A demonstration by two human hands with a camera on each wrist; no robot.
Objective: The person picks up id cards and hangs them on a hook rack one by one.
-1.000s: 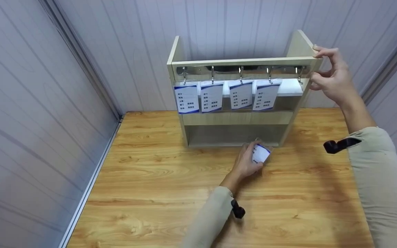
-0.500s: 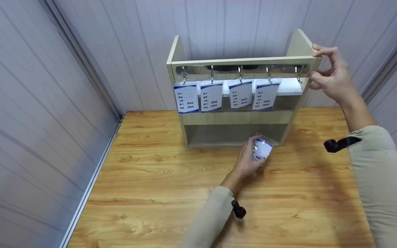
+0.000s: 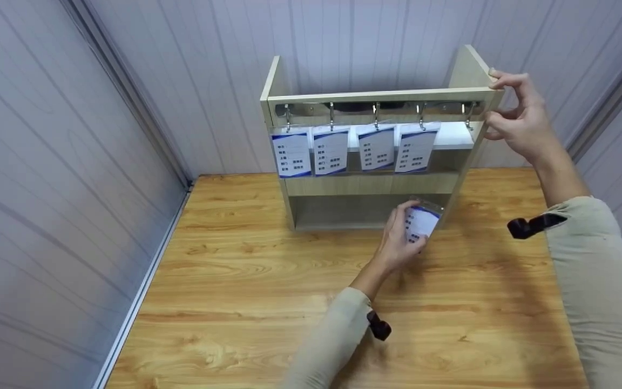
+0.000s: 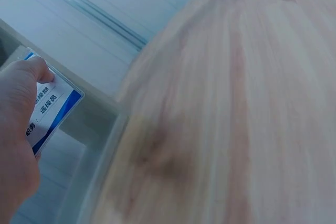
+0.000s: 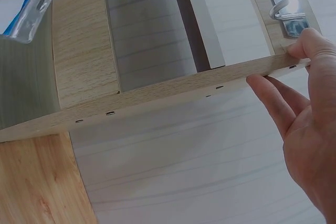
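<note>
Left hand (image 3: 397,246) pinches a badge card (image 3: 420,222) before the wooden rack (image 3: 376,186); right hand (image 3: 519,121) grips the rack's top right corner.

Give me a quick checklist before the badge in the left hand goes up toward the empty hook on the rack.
1. Badge held: ok. The left hand pinches the badge, lifted off the table.
2. Rack steadied: ok. The right hand grips the top right corner of the rack.
3. Hook free: ok. The rightmost hook carries nothing; the other four each hold a hanging badge.
4. Badge's hanging hole: cannot tell. The top edge is not clear in any view.
5. Path upward: ok. Nothing lies between the badge and the free hook except the shelf front.
</note>
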